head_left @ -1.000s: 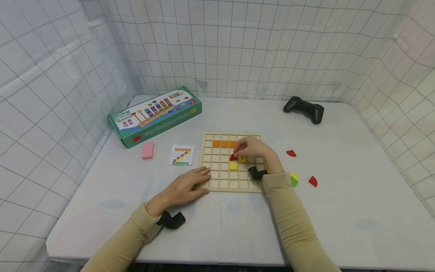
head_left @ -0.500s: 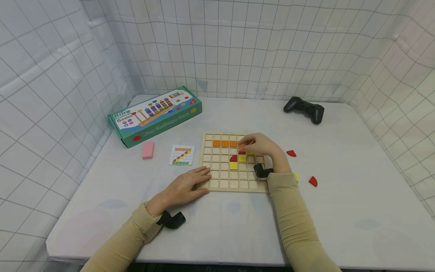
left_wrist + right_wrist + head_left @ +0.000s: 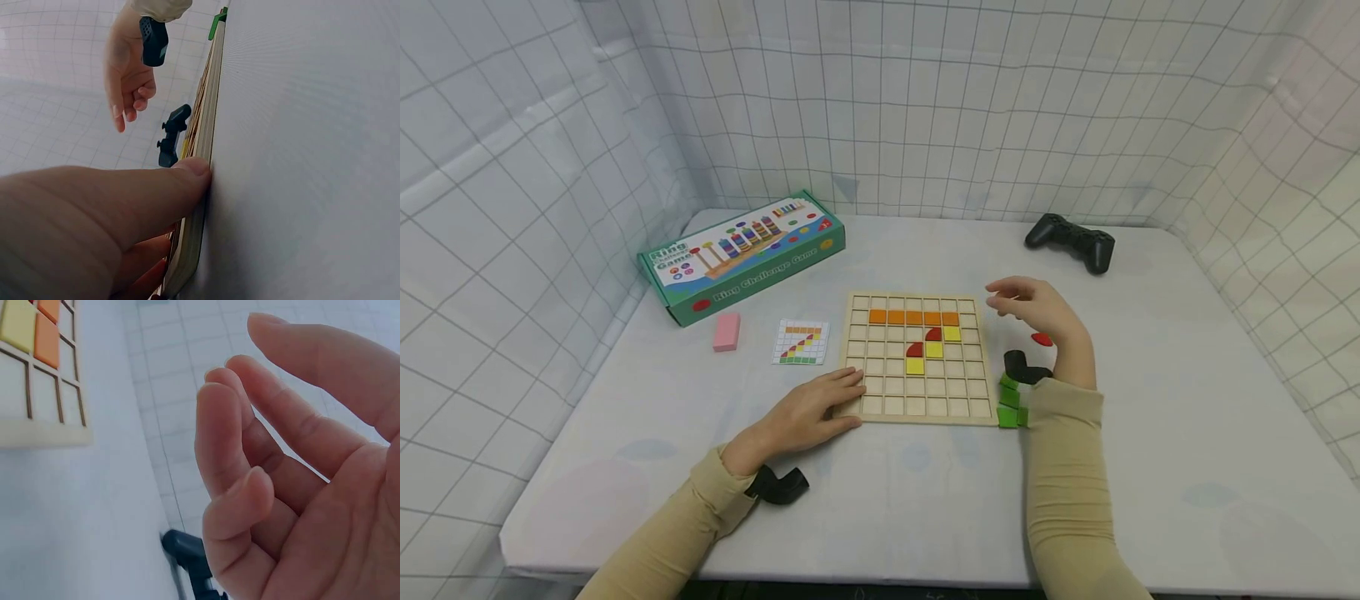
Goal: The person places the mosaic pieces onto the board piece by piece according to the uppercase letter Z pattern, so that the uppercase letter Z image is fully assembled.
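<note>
A wooden grid board [image 3: 917, 420] lies on the table with a row of orange squares [image 3: 913, 317] near its far side. Below that row, yellow squares [image 3: 934, 350] and red quarter-round pieces [image 3: 914, 350] step down to the left. My left hand [image 3: 808, 412] rests at the board's left edge, fingers extended; in the left wrist view its thumb [image 3: 178, 181] touches the board's side. Off the board's right side, above the table, hovers my right hand [image 3: 1037, 310]. Its loosely bent fingers [image 3: 219, 431] hold nothing in the right wrist view.
Green pieces [image 3: 1009, 398] lie along the board's right edge, partly behind the right sleeve. A red piece [image 3: 1041, 339] shows beside the right wrist. Left of the board are a pattern card [image 3: 801, 342] and a pink block [image 3: 727, 332]. A game box [image 3: 745, 258] and controller [image 3: 1071, 242] stand behind.
My right hand has left the red pieces on the board and moved right, off the board, uncovering the tiles and green pieces. The left hand has stayed put.
</note>
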A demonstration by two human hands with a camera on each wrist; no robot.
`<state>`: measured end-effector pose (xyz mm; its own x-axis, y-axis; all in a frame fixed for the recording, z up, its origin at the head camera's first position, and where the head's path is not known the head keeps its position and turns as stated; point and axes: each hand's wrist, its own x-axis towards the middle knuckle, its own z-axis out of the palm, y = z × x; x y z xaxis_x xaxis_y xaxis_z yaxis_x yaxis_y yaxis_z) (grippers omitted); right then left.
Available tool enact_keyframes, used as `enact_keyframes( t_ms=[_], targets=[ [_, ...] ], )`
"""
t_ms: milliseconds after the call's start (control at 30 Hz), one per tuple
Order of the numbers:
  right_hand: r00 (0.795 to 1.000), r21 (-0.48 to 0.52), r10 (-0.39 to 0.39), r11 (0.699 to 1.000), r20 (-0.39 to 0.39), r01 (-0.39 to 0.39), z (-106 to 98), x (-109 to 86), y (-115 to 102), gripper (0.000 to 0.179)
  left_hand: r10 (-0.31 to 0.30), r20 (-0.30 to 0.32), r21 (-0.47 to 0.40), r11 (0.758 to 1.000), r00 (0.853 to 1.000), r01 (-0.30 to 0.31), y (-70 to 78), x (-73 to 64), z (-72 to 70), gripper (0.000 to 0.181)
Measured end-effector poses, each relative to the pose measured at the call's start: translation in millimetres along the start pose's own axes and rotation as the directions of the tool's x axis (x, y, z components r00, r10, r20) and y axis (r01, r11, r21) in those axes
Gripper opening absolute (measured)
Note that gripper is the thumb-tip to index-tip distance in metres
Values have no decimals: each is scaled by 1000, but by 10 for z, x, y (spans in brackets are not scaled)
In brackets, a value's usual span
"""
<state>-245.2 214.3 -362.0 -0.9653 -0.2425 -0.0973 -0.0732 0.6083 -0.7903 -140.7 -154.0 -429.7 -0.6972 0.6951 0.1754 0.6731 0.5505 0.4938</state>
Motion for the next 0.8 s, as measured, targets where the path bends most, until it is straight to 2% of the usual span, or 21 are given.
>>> enact_keyframes(
  t_ms=[167, 400, 800],
  targets=[
    [997, 55, 20, 998, -71, -17, -119, -74, 107, 50, -6, 1, 7, 1000, 1000, 6, 0, -3, 3, 51],
    [990, 102, 57, 994, -130, -43, -221, -176, 238, 51, -12, 4, 3, 1000, 1000, 12, 5, -4, -2, 52],
    [988, 175, 83, 983, -132, -59, -336, -300, 456, 55, -14, 0, 1, 1000, 1000, 14, 20, -3, -8, 52]
  ],
)
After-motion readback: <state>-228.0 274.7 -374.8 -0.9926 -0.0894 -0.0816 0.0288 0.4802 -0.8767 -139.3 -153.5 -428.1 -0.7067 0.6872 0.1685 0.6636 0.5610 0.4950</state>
